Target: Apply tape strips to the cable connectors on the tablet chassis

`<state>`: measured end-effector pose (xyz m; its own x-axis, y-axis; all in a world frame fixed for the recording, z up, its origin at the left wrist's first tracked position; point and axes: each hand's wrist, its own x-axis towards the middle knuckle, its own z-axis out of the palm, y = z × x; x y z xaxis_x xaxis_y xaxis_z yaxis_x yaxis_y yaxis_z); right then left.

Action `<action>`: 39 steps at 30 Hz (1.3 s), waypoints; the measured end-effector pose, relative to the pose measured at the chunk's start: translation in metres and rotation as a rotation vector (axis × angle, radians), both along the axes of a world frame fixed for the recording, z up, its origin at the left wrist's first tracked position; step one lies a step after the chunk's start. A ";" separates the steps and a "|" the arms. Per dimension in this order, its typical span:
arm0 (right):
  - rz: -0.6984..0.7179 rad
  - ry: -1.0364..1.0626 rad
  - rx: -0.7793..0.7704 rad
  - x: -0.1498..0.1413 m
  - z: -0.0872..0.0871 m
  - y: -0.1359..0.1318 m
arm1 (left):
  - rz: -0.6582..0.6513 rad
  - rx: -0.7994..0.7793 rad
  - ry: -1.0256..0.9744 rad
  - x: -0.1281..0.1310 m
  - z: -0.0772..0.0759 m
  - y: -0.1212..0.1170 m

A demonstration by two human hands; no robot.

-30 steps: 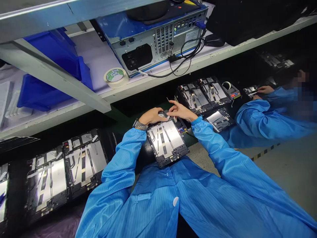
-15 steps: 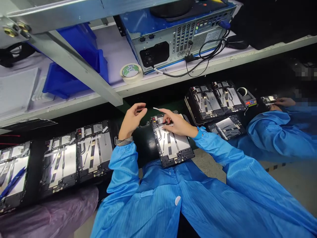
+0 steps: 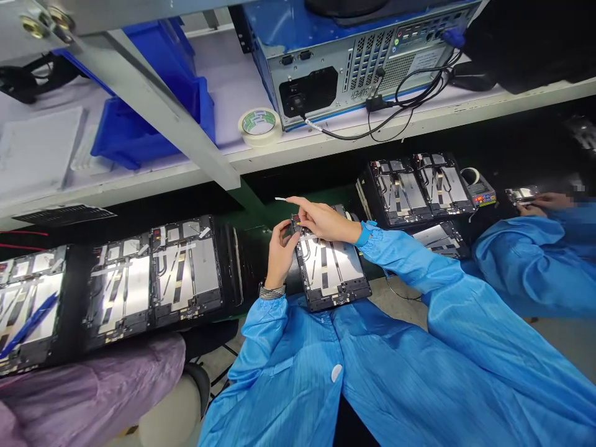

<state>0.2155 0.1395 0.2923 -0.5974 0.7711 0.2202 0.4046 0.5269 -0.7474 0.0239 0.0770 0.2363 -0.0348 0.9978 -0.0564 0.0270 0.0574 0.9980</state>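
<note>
An opened tablet (image 3: 333, 267) with bare battery and circuit parts rests tilted at the table's front edge, by my lap. My left hand (image 3: 280, 256) is at its upper left corner, thumb over the face and fingers curled at the edge. Over the tablet's top part lies my right hand (image 3: 328, 222), its thumb and lower fingers bent close to the same corner. Its index finger points left, carrying a short strip of white tape (image 3: 280, 198) at the tip. What the lower fingertips touch is too small to make out.
More opened tablets (image 3: 186, 267) line the table at left, a blue pen (image 3: 30, 323) on one. Stacked tablets (image 3: 398, 192) and a small device with a tape roll (image 3: 479, 186) stand right. A co-worker's hands (image 3: 542, 202) work beyond. A shelf holds a computer (image 3: 310, 90), tape roll (image 3: 259, 127) and blue bin (image 3: 153, 136).
My left hand has come right and down from the air to the tablet's upper left corner. My right hand has shifted slightly left, the tape strip still on its index fingertip. The view has shifted.
</note>
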 end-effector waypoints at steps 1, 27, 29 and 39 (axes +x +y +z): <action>-0.001 -0.010 0.003 0.000 -0.002 0.001 | 0.002 -0.004 0.000 0.000 0.001 0.001; -0.204 1.048 -1.132 -0.004 0.035 -0.089 | 0.077 0.026 0.081 0.012 -0.009 0.008; -0.278 1.196 -1.271 -0.012 0.031 -0.100 | 0.074 0.050 0.075 0.012 -0.006 0.008; -0.370 1.323 -1.409 -0.021 0.017 -0.094 | 0.013 0.115 0.211 0.009 0.000 0.011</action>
<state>0.1947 0.0450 0.3091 -0.3968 0.7943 -0.4600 -0.7323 -0.5761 -0.3631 0.0329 0.0878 0.2362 -0.0464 0.9967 0.0671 0.2356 -0.0544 0.9703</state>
